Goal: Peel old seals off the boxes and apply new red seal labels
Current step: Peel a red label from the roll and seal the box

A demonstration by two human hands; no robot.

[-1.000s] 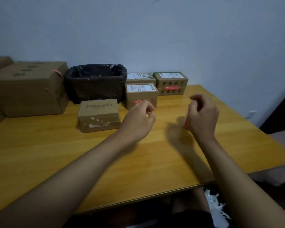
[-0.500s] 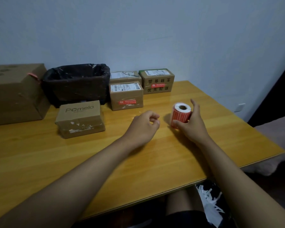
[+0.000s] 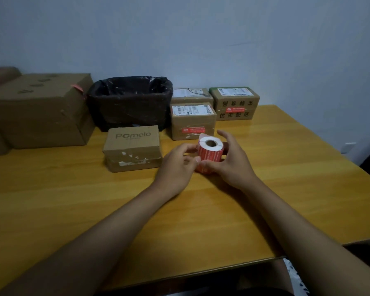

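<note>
A roll of red seal labels (image 3: 210,153) stands upright on the wooden table (image 3: 286,167), white core hole facing up. My right hand (image 3: 231,162) grips the roll from its right side, fingers curled behind it. My left hand (image 3: 178,162) pinches at the roll's left edge with thumb and fingertips. Just left of the hands lies a brown "Pomelo" box (image 3: 132,148) with torn white seal scraps on its front. Behind the roll stands a box (image 3: 193,121) bearing a red seal label, and a second red-sealed box (image 3: 235,103) sits further back right.
A black-lined bin (image 3: 129,102) stands at the back against the wall. A large cardboard box (image 3: 41,110) fills the back left. Another small box (image 3: 191,95) sits behind the sealed one. White shredded paper (image 3: 295,276) lies below the table's front edge.
The roll came into sight in my right hand and was set upright. My left hand has moved right onto the roll's left edge, and both hands now hold it.
</note>
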